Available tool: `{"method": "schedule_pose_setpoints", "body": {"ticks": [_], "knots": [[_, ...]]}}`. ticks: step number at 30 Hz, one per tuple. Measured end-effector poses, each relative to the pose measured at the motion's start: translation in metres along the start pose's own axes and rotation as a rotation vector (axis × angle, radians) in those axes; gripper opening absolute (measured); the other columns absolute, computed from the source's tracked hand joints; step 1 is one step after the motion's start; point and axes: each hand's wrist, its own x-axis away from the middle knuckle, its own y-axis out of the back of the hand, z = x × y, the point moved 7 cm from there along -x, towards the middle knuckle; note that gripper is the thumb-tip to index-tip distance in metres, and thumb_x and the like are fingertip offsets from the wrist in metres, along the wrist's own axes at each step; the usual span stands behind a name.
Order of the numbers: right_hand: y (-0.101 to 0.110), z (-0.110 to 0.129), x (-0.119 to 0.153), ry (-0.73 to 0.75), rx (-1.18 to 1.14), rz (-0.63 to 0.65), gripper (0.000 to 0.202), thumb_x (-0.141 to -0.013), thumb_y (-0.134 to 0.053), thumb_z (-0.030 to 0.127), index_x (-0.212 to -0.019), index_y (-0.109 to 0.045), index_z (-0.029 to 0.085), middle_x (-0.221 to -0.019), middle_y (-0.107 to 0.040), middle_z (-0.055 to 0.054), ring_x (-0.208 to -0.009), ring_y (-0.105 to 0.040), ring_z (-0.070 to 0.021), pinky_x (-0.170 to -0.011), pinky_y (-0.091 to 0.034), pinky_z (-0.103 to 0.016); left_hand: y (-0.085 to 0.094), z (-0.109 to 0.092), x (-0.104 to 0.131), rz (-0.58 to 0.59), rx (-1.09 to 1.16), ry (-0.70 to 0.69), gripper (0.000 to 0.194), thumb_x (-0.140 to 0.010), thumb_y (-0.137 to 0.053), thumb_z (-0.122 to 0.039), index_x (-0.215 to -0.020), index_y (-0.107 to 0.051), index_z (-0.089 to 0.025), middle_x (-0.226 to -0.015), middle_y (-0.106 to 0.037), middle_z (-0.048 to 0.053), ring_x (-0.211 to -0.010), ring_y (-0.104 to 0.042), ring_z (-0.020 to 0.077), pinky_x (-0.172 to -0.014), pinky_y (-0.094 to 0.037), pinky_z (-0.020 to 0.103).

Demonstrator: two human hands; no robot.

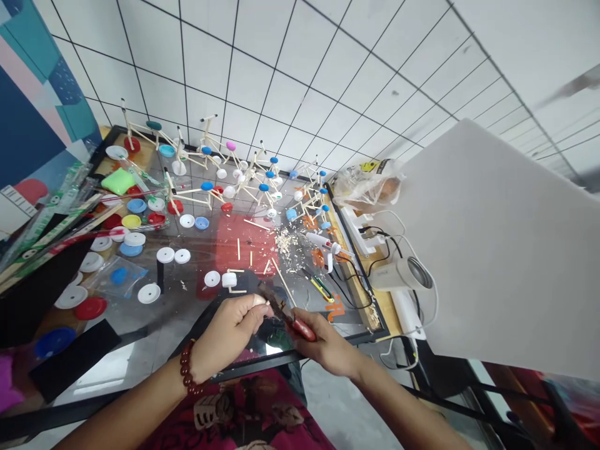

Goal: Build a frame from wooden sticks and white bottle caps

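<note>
Right hand (323, 340) is clamped on a red-handled tool (304, 329); its dark head meets the left hand's fingertips. Left hand (237, 325) pinches a small pale piece (268, 304) — exact form too small to tell. Beyond both hands: wood shavings (289, 242). Ahead of the right — a yellow cutter (322, 289).

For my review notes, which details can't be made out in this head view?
Head view:
Small piece in the left hand: mostly hidden by its grip.
Red-handled tool: handles partly covered by the right hand.
Plastic bag: contents obscured by its crumpled plastic.
Pink object: cut off by the left edge.
Pale scraps: too small to tell apart.
</note>
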Motion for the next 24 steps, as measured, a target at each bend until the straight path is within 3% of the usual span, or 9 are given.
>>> {"method": "schedule_pose_setpoints", "body": {"ticks": [3, 6, 10, 14, 16, 19, 24], "knots": [[-0.003, -0.001, 0.003, -0.053, -0.284, 0.001, 0.032, -0.065, -0.059, 0.024, -0.094, -0.046, 0.021, -0.074, -0.042, 0.005, -0.063, -0.036, -0.0092, -0.056, -0.028, -0.023, 0.0, 0.008, 0.0, 0.0, 0.13, 0.034, 0.038, -0.093, -0.045, -0.048, -0.086, -0.064, -0.016, -0.06, -0.042, -0.004, -0.052, -0.034, 0.0096, -0.049, -0.028, 0.022], [-0.003, 0.0, 0.008, -0.093, -0.417, -0.001, 0.044, -0.059, -0.06, 0.019, -0.1, -0.043, 0.024, -0.082, -0.046, 0.006, -0.065, -0.041, -0.0084, -0.055, -0.029, -0.022, -0.001, 0.011, -0.001, 0.034, 0.206, 0.055, 0.04, -0.093, -0.047, -0.051, -0.09, -0.064, -0.015, -0.061, -0.04, -0.005, -0.051, -0.029, 0.0081, -0.046, -0.023, 0.021], [-0.008, 0.002, 0.013, -0.128, -0.482, 0.021, 0.041, -0.057, -0.058, 0.014, -0.095, -0.046, 0.022, -0.092, -0.058, 0.003, -0.068, -0.057, -0.0092, -0.06, -0.038, -0.023, 0.0, 0.012, -0.001, 0.022, 0.301, 0.093, 0.041, -0.09, -0.051, -0.053, -0.09, -0.063, -0.015, -0.06, -0.037, -0.006, -0.051, -0.028, 0.0075, -0.045, -0.021, 0.021], [-0.011, 0.001, 0.017, -0.134, -0.585, -0.072, 0.041, -0.061, -0.059, 0.017, -0.1, -0.048, 0.02, -0.105, -0.063, -0.005, -0.084, -0.069, -0.0189, -0.072, -0.05, -0.03, 0.006, 0.013, -0.002, -0.029, 0.292, 0.111, 0.037, -0.089, -0.055, -0.049, -0.089, -0.066, -0.014, -0.059, -0.04, -0.005, -0.051, -0.031, 0.007, -0.046, -0.023, 0.02], [-0.009, -0.003, 0.019, -0.153, -0.528, -0.132, 0.04, -0.067, -0.062, 0.023, -0.103, -0.046, 0.021, -0.11, -0.063, -0.007, -0.088, -0.069, -0.0211, -0.069, -0.053, -0.032, 0.01, 0.01, -0.003, -0.067, 0.225, 0.089, 0.034, -0.088, -0.058, -0.046, -0.083, -0.069, -0.014, -0.062, -0.049, -0.002, -0.052, -0.035, 0.0073, -0.046, -0.026, 0.02], [0.006, -0.01, 0.017, -0.125, -0.226, -0.247, 0.037, -0.074, -0.062, 0.027, -0.105, -0.043, 0.022, -0.111, -0.063, -0.007, -0.083, -0.068, -0.0203, -0.062, -0.052, -0.031, 0.015, 0.007, -0.002, -0.114, 0.161, 0.066, 0.032, -0.086, -0.06, -0.044, -0.082, -0.073, -0.014, -0.065, -0.058, 0.001, -0.051, -0.038, 0.0076, -0.044, -0.028, 0.02], [0.045, -0.031, 0.006, -0.005, 0.323, -0.55, 0.041, -0.072, -0.071, 0.027, -0.101, -0.044, 0.021, -0.1, -0.065, -0.007, -0.086, -0.066, -0.0232, -0.076, -0.051, -0.038, 0.018, 0.007, 0.001, -0.183, 0.101, 0.018, 0.028, -0.08, -0.067, -0.039, -0.093, -0.077, -0.017, -0.061, -0.065, 0.001, -0.049, -0.044, 0.0085, -0.045, -0.037, 0.02]]}}
